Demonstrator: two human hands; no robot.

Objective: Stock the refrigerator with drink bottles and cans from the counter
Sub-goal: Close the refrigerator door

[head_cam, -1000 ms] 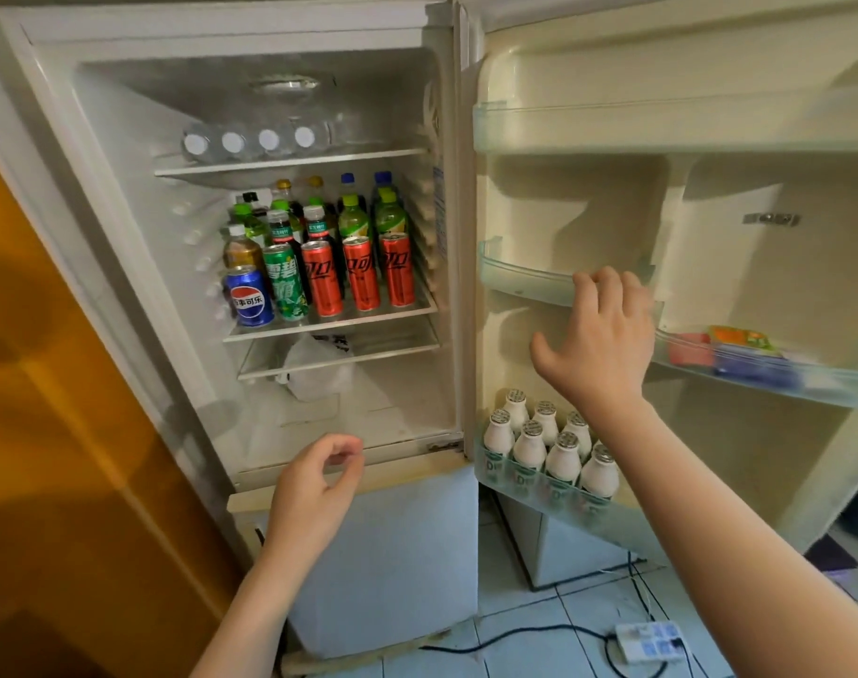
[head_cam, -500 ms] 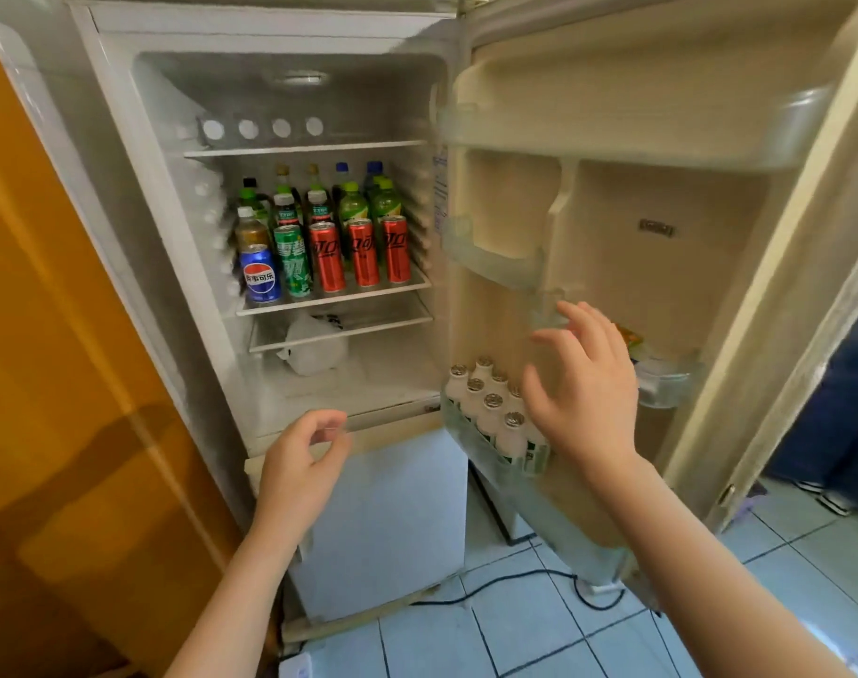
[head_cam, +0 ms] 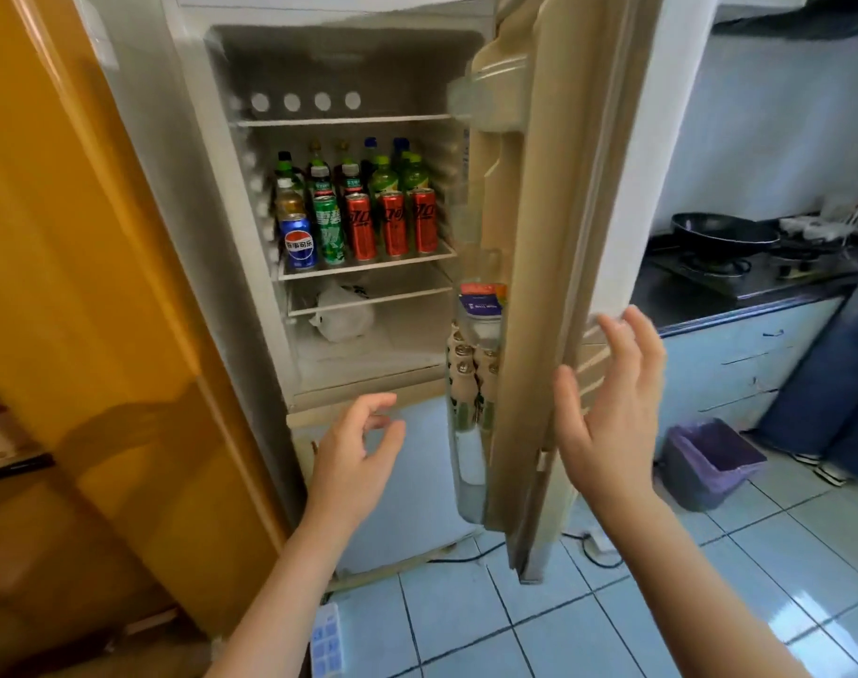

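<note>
Refrigerator (head_cam: 319,51) stood open before you, its door (head_cam: 539,237) swung roughly halfway and seen almost edge-on. The middle shelf carried the task's drinks. A front row of cans (head_cam: 393,222), one blue, one green and three red, stood upright and close together, with taller bottles (head_cam: 383,173) packed behind. Small white bottles (head_cam: 466,369) stood in the door's lowest rack. A plastic bag (head_cam: 341,313) lay on the shelf below the cans.

Your left hand (head_cam: 353,452) hung in front of the lower compartment, fingers loosely curled toward the thumb, gripping nothing. Your right hand (head_cam: 608,408) was raised beside the door's free edge, palm turned toward it, fingers straight and slightly spread, thumb apart. There was blur there, so whether skin met the door could not be told. Neither hand carried a drink.

Counter (head_cam: 740,305) at far right showed a wok (head_cam: 720,230) on the hob. No bottle or can was visible on the stretch in view.

Judgement: loading looked finished or paused, and the step in hand read as shutting the door. The next move called for a flat push from your right palm on the door's edge or outer face. It wanted to be steady rather than sharp so the rack bottles did not rock, with your left hand drawn clear of the closing gap. Worth a glance at the counter's hidden part first for leftovers, and mind the power strip (head_cam: 326,638) by your feet
</note>
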